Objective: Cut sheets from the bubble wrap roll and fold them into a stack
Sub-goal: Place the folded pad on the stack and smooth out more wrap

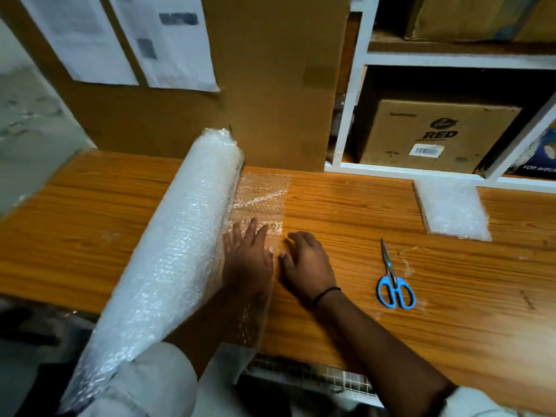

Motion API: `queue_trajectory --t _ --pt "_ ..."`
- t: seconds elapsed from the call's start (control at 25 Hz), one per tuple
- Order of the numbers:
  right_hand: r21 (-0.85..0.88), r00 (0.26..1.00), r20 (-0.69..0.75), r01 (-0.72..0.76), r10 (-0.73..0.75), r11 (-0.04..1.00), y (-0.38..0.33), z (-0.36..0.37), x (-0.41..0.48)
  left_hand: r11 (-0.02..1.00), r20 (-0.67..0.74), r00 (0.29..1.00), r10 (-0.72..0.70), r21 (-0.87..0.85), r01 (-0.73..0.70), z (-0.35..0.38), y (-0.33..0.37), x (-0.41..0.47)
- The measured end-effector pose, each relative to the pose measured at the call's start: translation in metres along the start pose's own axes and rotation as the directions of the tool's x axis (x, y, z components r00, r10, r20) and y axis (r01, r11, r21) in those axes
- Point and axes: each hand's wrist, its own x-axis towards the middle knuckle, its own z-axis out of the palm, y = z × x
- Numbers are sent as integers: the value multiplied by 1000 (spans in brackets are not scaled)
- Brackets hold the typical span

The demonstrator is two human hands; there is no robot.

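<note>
Roll [177, 242] end behind sleeve [144, 383] | right hand [307, 263] grip on sheet [261, 194] unclear

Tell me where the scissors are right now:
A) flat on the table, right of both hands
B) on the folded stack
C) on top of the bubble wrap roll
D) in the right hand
A: the scissors lie closed on the bare table, off to the right of the right hand, and neither hand touches them.
</note>
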Motion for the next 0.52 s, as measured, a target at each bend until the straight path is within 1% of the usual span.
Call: queue_trajectory --t 0.04,0.08,0.28,0.4,0.52 --pt "23 999 0 -38 38 999 -11 11 1 1000 9 1000 -1 26 1 -1 -14 -6" --pt "10 998 2 -61 61 998 -19 18 3 999 19 1000 10 52 -11 -2 -25 -10" --pt "-201 991 46 -112 124 973 -52 39 6 983 88 993 73 163 -87 -4 -64 -21" --pt "-249 993 34 -101 113 963 -57 50 7 972 150 986 73 209 -104 -13 -65 -23" --pt "-291 995 33 -85 99 953 -54 53 6 957 168 983 68 268 -112 -25 -69 -23"
